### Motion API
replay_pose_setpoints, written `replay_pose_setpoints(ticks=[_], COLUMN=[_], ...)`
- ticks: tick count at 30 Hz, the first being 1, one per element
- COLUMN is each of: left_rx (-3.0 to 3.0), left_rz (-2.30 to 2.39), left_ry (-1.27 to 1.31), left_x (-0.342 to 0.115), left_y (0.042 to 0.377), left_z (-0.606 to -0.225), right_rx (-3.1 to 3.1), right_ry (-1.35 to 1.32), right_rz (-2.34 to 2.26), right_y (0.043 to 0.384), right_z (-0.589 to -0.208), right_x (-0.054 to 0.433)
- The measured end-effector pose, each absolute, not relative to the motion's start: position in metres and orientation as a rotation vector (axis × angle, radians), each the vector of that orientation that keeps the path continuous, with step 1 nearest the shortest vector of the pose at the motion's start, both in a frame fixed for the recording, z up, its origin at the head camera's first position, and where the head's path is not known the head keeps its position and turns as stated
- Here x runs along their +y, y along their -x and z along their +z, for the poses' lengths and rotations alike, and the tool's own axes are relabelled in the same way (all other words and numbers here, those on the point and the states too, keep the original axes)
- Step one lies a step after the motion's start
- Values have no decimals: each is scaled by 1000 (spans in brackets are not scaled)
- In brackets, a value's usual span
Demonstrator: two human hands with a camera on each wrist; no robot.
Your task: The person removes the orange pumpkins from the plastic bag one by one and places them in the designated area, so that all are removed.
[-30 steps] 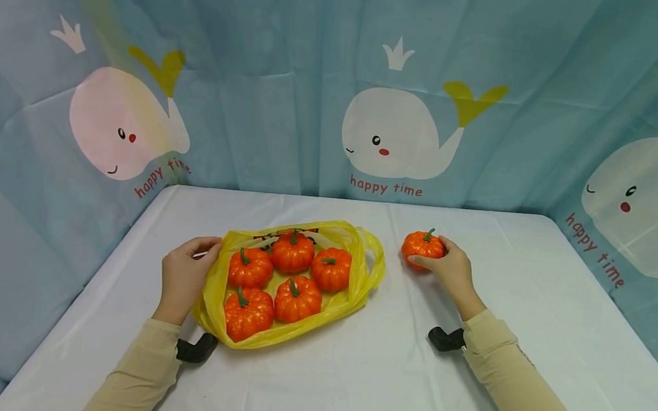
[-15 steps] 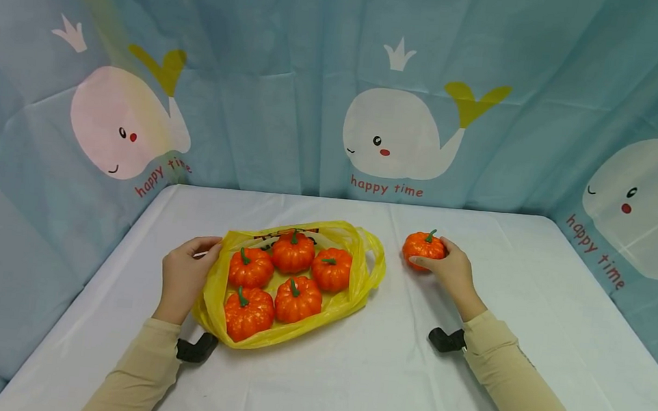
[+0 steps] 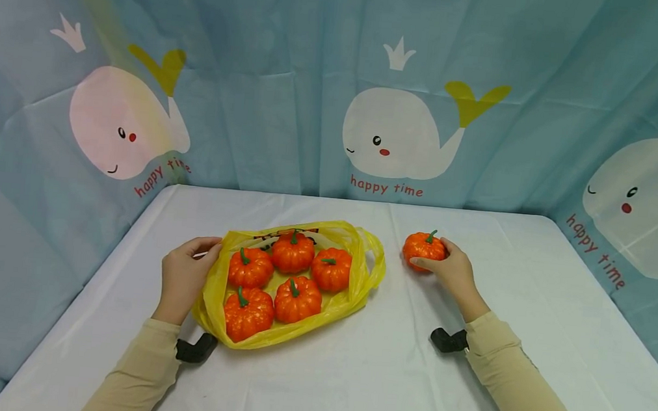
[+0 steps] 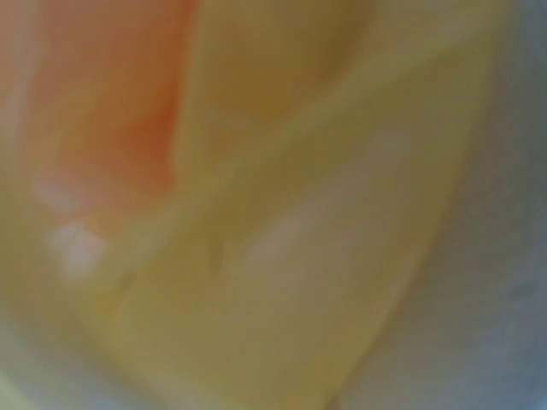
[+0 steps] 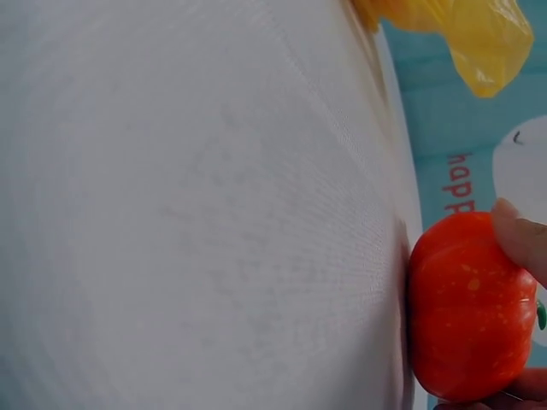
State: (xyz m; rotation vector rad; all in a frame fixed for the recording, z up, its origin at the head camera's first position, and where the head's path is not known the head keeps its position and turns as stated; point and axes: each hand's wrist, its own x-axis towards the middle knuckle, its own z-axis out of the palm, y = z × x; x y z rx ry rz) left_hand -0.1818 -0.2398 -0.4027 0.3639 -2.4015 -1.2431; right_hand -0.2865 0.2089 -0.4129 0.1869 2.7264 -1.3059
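A yellow plastic bag point(image 3: 293, 341) lies spread with its mouth wide, left of the table's middle. Inside it sit several small orange pumpkins point(image 3: 298, 299) with green stems. My left hand point(image 3: 184, 278) pinches the bag's left edge; its fingertips are partly hidden by the plastic. The left wrist view is blurred, showing only yellow film point(image 4: 308, 256) and an orange patch of pumpkin point(image 4: 102, 111). To the right of the bag, my right hand point(image 3: 455, 274) grips another pumpkin point(image 3: 419, 247), thumb on the near side. In the right wrist view that pumpkin point(image 5: 470, 307) appears to rest on the tabletop.
A white cloth point(image 3: 336, 389) covers the table. Behind it and along both sides hangs a blue curtain point(image 3: 277, 129) printed with whales. The bag's handle loop point(image 3: 379, 262) reaches toward the right-hand pumpkin. A black wrist mount point(image 3: 448, 340) sits under each forearm.
My right hand and the pumpkin it grips have shifted very slightly to the right. The left hand and the bag stay where they were.
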Motion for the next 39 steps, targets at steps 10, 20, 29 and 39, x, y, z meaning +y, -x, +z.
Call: replay_pose_setpoints(ticks=[10, 20, 29, 39], left_rx=[-2406, -2397, -2399, -2392], left_rz=[-1233, -1245, -1228, -1238], left_ry=[-367, -358, -350, -356], left_x=[-241, -241, -241, -240], left_y=[182, 182, 182, 183], left_z=[-402, -403, -402, -402], right_rx=[2717, 2718, 2719, 2650], right_ry=[-141, -107, -26, 37], right_rz=[-1288, -1351, -1511, -1550], right_y=[283, 258, 222, 200], right_z=[-409, -398, -379, -370], right_x=[211, 214, 206, 185])
